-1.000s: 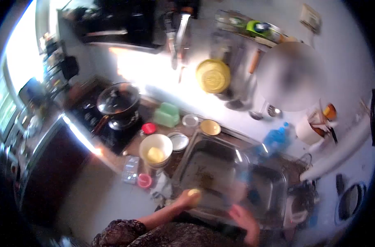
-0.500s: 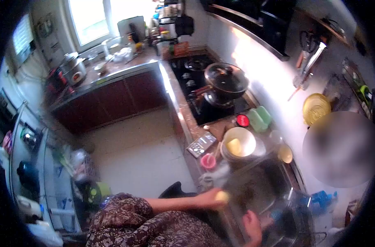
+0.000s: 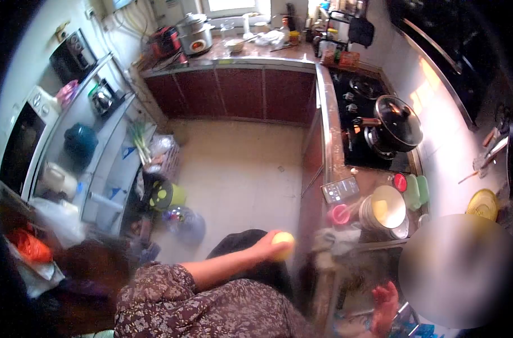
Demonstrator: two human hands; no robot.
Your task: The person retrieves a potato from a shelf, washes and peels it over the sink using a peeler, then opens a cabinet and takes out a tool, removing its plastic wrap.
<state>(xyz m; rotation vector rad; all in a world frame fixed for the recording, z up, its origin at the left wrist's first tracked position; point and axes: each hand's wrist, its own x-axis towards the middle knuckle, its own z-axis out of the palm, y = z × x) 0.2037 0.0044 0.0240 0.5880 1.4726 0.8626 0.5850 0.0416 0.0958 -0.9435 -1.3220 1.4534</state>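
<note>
My left hand (image 3: pixel 266 246) is closed around a rounded, pale yellow peeled potato (image 3: pixel 283 246), held in front of my body over the floor side of the counter. Over the sink (image 3: pixel 355 279) at lower right, my right hand (image 3: pixel 383 307) is raised with its fingers apart and nothing visible in it. A stack of white bowls (image 3: pixel 391 198) stands beyond the sink, with a similar yellow piece (image 3: pixel 380 211) inside the top one. A pale cloth (image 3: pixel 338 239) lies at the sink's near corner.
A phone (image 3: pixel 341 190), a pink cup (image 3: pixel 339 214), a red lid (image 3: pixel 400 182) and a green container (image 3: pixel 417 191) stand on the counter. A lidded pan (image 3: pixel 399 124) sits on the stove (image 3: pixel 352 132). Shelves line the left side, with a green bin (image 3: pixel 177 195) nearby. A blurred patch hides the lower right.
My view has turned left, bringing the shelves and floor further into sight. My left hand has drawn away from the sink edge with the potato. My right hand stays over the sink.
</note>
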